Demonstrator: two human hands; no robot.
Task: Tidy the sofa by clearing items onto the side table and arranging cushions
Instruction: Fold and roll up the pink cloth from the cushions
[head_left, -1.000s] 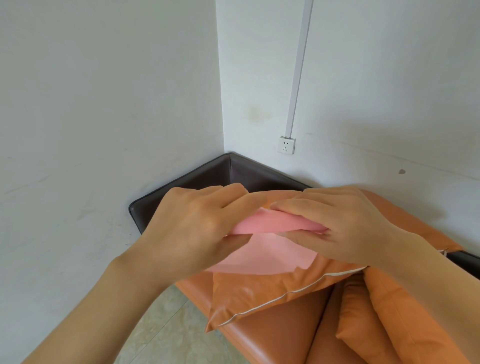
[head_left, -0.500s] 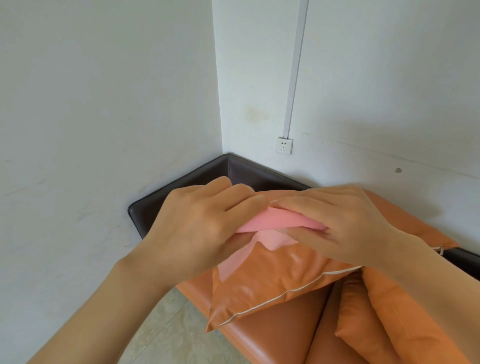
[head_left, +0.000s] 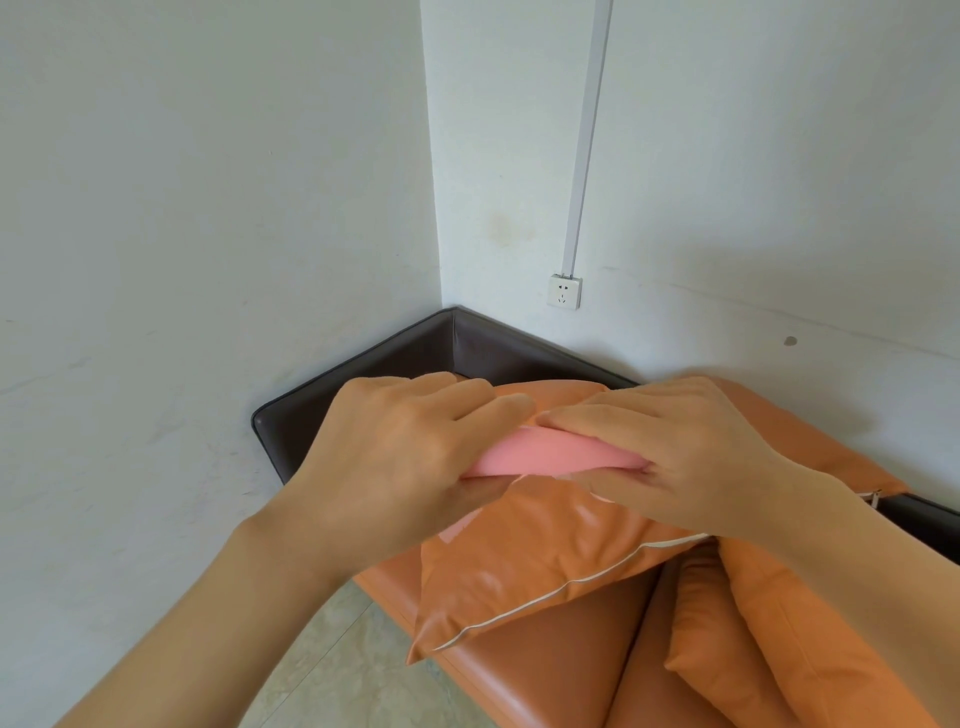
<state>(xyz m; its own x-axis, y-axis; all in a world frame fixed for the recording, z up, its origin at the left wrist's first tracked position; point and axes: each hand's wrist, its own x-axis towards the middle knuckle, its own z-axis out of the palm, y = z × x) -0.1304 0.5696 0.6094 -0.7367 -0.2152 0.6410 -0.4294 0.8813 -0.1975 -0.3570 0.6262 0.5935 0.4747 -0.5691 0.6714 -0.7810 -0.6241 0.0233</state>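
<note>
Both hands hold a pink cloth (head_left: 561, 454), bunched into a narrow roll, above the sofa's left end. My left hand (head_left: 395, 462) grips its left end with curled fingers. My right hand (head_left: 670, 457) pinches its right end between thumb and fingers. Just below the cloth an orange leather cushion with white piping (head_left: 530, 561) leans on the sofa arm. A second orange cushion (head_left: 779, 649) lies to its right on the orange sofa seat (head_left: 545, 686).
The sofa's dark brown back and arm (head_left: 395, 364) fit into the corner of two white walls. A wall socket (head_left: 564, 292) with a cable duct sits above the back. Tiled floor (head_left: 332, 670) shows left of the sofa.
The hanging part of the pink cloth has been gathered up into the roll, so more of the orange cushion shows. Both hands stayed close together.
</note>
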